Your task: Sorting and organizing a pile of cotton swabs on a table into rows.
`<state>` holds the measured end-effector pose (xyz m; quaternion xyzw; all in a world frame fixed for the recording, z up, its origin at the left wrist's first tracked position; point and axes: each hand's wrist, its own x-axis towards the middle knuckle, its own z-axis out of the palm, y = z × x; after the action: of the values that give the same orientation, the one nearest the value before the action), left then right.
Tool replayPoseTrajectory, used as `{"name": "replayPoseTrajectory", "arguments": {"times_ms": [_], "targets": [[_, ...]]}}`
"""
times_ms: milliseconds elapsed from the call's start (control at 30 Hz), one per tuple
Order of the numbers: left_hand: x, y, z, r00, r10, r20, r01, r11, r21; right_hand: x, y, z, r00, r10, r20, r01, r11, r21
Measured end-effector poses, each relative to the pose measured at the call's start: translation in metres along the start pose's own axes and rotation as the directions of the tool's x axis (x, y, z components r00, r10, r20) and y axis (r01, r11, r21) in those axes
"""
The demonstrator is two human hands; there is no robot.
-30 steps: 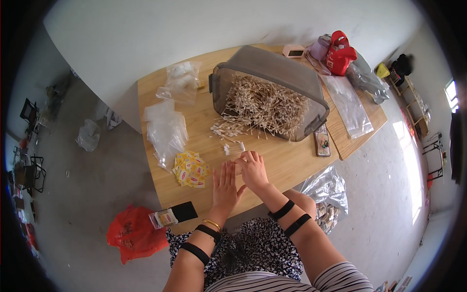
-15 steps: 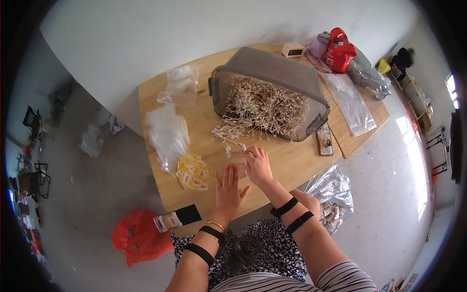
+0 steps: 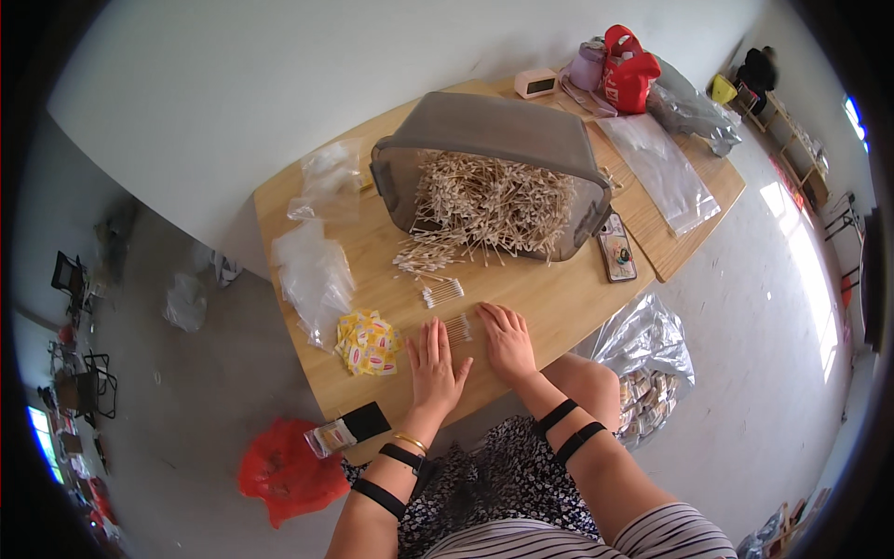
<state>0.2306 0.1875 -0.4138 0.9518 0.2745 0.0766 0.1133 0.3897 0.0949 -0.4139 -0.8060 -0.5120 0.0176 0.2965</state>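
Observation:
Between my two hands, a small row of cotton swabs [image 3: 457,329] lies side by side on the wooden table. My left hand [image 3: 435,371] rests at the row's left end, fingers stretched out, partly covering the swabs. On the right, my right hand [image 3: 507,343] lies with its fingers extended, fingertips just beside the row's right end. A second small group of swabs [image 3: 443,293] sits a little farther off. Behind it, a large heap of swabs [image 3: 494,200] spills from a grey translucent plastic bin [image 3: 503,119] tipped on its side.
Left of my hands lie small yellow-and-white cards [image 3: 368,343] and clear plastic bags [image 3: 312,279]. A phone [image 3: 617,250] is at the right. At the near left edge sits a black item with a small pack [image 3: 346,430]. A red bag [image 3: 289,470] and a clear bag of packs [image 3: 650,391] are below.
My right hand has left the farther group of swabs and come nearer, beside the close row, its fingers straightening. My left hand stays almost in place. The whole view has shifted slightly.

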Motion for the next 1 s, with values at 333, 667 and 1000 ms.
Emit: {"name": "replayPoseTrajectory", "arguments": {"times_ms": [333,667,1000], "targets": [[0.010,0.002,0.004,0.994,0.044,0.104,-0.060,0.986,0.158,-0.003,-0.001,0.005,1.000,0.010,-0.001,-0.010,1.000,-0.001],[0.005,0.001,0.004,0.997,0.059,0.058,-0.065,0.990,0.122,-0.001,-0.004,0.003,1.000,0.009,-0.020,-0.008,0.999,0.032],[-0.008,-0.025,-0.017,0.998,-0.057,0.019,0.056,0.998,0.028,-0.004,0.003,0.001,0.987,-0.133,0.095,0.131,0.991,0.021]]}}
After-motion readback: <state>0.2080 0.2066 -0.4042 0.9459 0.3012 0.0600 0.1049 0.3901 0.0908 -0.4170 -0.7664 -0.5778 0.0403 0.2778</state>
